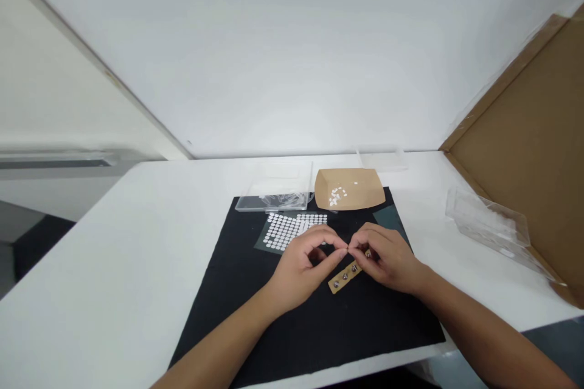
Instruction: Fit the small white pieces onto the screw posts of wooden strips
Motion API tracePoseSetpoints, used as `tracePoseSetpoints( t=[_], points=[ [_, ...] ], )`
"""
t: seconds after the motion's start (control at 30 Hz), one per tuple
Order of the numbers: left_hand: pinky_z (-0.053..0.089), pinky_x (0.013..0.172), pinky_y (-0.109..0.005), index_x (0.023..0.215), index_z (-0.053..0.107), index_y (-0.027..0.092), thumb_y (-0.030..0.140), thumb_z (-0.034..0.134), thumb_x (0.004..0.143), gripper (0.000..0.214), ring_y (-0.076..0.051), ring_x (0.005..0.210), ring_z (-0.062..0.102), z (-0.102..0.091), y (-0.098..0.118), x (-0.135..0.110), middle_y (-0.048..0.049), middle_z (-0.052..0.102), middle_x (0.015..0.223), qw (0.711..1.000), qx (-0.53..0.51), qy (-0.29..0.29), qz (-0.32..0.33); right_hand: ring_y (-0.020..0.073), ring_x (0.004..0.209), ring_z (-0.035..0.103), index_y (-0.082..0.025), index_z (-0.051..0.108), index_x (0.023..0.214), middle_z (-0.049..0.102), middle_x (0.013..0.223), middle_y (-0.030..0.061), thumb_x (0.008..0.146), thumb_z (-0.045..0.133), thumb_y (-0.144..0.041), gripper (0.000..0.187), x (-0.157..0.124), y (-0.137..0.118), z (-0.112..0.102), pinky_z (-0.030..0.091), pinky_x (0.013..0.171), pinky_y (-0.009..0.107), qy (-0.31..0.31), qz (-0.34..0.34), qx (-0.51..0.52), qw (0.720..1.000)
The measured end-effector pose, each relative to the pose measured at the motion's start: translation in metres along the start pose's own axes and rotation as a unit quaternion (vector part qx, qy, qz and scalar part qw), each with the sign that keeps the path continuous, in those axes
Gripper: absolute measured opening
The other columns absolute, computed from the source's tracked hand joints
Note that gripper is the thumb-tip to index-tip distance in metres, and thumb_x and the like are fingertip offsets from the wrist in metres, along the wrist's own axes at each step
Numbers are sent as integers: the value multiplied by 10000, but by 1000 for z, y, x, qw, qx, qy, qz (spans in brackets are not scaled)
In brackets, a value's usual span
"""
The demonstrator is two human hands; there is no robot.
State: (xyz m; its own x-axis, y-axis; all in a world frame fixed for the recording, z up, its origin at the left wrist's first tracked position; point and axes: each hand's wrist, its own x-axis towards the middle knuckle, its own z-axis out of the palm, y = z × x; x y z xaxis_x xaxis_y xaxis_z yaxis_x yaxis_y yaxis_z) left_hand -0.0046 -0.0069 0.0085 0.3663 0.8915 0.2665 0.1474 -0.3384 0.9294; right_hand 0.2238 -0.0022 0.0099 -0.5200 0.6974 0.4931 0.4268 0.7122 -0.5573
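Observation:
My left hand (310,258) and my right hand (385,255) meet at their fingertips above a black mat (264,340). Both are closed in a pinch, thumb against forefinger. Whatever lies between the fingertips is too small to make out. Just below them is a tan strip (340,282) with several small shiny metal pieces along it; its far end is partly covered by my right hand. Behind my left hand, sheets of white round stickers (280,231) lie on the mat, partly hidden by that hand.
A brown paper tray (365,194) with small white pieces stands at the back. To its left is a clear plastic box (249,202) holding thin clear pieces. Clear cases (493,219) lie on the right, near a cardboard panel (524,134). A white wall (296,61) closes the back.

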Motion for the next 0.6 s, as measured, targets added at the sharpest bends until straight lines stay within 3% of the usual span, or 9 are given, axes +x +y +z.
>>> tracePoseSetpoints(
  t=[0.2, 0.37, 0.5, 0.6],
  points=[
    [561, 588, -217, 976, 821, 200, 253, 745, 969, 93, -175, 839, 711, -7, 0, 4, -90, 751, 950, 999, 14, -23, 27, 124, 698, 584, -225, 605, 1006, 632, 881, 5, 1042, 577, -199, 52, -2, 1, 0, 436, 618, 235, -26, -18, -22, 999],
    [613, 632, -231, 1058, 840, 227, 252, 754, 954, 138, -204, 959, 718, -20, -1, 9, -103, 767, 1018, 995, 28, -90, 34, 124, 679, 555, -223, 577, 997, 588, 854, -5, 1014, 561, -157, 70, -3, 1, 5, 400, 600, 241, -12, 3, -38, 999],
    [565, 579, -222, 1074, 823, 230, 284, 774, 949, 145, -218, 966, 689, -23, -9, 9, -89, 768, 990, 994, 88, -63, 35, 116, 684, 564, -226, 596, 978, 590, 827, -19, 1000, 586, -150, 80, -2, 4, 0, 391, 591, 228, -29, -24, -54, 998],
    [569, 687, -293, 1056, 797, 222, 327, 815, 926, 168, -226, 945, 675, -17, -14, 7, -66, 768, 955, 982, 162, -67, 72, 113, 694, 588, -224, 622, 979, 638, 855, -10, 995, 604, -159, 69, -1, 8, -7, 417, 596, 220, -55, -54, -80, 994]
  ],
)
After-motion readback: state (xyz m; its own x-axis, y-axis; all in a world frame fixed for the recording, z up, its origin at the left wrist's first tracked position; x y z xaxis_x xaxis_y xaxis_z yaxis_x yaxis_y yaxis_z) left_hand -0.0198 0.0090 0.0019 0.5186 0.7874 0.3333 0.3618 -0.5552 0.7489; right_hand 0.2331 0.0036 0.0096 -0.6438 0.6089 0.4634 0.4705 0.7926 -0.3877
